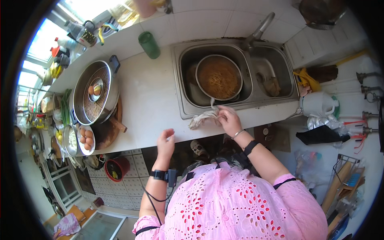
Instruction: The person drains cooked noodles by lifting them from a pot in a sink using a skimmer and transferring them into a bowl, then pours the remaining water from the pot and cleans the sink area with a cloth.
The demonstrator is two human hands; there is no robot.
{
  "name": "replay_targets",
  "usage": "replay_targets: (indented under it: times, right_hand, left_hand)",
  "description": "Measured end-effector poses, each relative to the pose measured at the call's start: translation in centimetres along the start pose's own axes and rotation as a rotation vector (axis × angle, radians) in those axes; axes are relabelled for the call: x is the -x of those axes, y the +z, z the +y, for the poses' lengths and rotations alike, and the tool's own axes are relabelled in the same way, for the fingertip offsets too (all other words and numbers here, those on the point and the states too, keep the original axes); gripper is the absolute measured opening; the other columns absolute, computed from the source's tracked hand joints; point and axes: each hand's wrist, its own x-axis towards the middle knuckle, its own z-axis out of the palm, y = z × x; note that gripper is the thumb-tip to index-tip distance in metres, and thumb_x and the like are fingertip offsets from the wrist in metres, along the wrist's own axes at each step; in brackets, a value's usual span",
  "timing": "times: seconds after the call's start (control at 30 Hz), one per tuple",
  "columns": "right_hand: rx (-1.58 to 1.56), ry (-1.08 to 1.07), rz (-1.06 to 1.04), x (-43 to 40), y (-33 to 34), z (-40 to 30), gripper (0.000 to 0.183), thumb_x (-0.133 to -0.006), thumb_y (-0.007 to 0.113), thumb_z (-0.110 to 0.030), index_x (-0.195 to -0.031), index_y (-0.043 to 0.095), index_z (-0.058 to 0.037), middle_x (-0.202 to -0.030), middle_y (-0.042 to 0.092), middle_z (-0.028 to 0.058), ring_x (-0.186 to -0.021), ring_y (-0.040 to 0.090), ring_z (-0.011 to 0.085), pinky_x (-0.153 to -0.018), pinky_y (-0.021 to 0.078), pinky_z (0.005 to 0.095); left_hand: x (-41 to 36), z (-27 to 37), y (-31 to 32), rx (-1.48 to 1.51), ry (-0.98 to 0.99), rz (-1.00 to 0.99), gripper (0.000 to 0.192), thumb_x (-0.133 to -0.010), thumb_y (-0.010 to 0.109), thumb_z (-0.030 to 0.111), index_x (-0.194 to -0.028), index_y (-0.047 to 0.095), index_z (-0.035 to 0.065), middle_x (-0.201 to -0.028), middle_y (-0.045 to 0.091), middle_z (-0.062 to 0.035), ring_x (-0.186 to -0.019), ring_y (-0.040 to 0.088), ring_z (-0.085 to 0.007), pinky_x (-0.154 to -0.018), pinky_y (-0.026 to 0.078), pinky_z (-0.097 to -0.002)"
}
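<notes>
My right hand (229, 120) pinches a crumpled, stained white cloth (204, 119) at the front rim of the sink. One thin end of the cloth sticks up towards the basin, and the rest lies on the white counter (147, 99). My left hand (166, 141) hovers by the counter's front edge, fingers loosely bent, with no object plainly in it. In the larger basin of the steel sink (184, 75) stands a round metal pot (219, 76). Brownish liquid and a heap of pale, noodle-like strands fill it.
To the left, a large steamer pot (117, 87) holds a rack and a small bowl with eggs. Beside it are a wooden-handled knife (118, 124), a round wooden board (105, 138) and a plate of eggs (86, 138). A green cup (149, 45) stands by the wall; the faucet (258, 31) rises behind the sink.
</notes>
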Motion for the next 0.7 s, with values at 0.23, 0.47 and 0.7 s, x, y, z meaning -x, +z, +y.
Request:
replay_targets:
  times: [0.23, 0.47, 0.7]
  right_hand:
    - [-0.222, 0.495, -0.398, 3.3, 1.1, 1.4, 0.008, -0.081, 0.064, -0.004, -0.09, 0.065, -0.0031, -0.087, 0.063, 0.0066, -0.08, 0.063, 0.0194, -0.074, 0.0506, 0.0296]
    - [-0.595, 0.803, -0.351, 3.7, -1.7, 2.0, 0.019, -0.082, 0.056, 0.007, -0.099, 0.064, 0.0021, -0.092, 0.069, 0.0098, -0.083, 0.067, 0.0177, -0.078, 0.0544, 0.0291]
    - [-0.235, 0.672, -0.516, 6.8, -7.8, 2.1, 0.016, -0.085, 0.051, 0.007, -0.094, 0.064, 0.0032, -0.089, 0.068, 0.0077, -0.081, 0.066, 0.0156, -0.078, 0.0539, 0.0288]
  left_hand:
    - [0.1, 7.4, 8.2, -0.203, 0.42, -0.128, 0.06, -0.076, 0.072, 0.014, -0.131, 0.051, 0.0056, -0.136, 0.043, -0.0241, -0.128, 0.041, -0.0421, -0.105, 0.04, -0.0463]
    - [-1.5, 4.5, 14.1, -0.594, 0.657, -0.399, 0.051, -0.074, 0.068, 0.024, -0.124, 0.059, 0.0156, -0.142, 0.042, -0.0184, -0.12, 0.045, -0.0409, -0.099, 0.04, -0.0493]
    - [1.0, 1.8, 7.8, -0.711, 0.772, -0.218, 0.047, -0.073, 0.069, 0.027, -0.119, 0.062, 0.024, -0.147, 0.042, -0.0068, -0.133, 0.04, -0.0327, -0.091, 0.041, -0.0647]
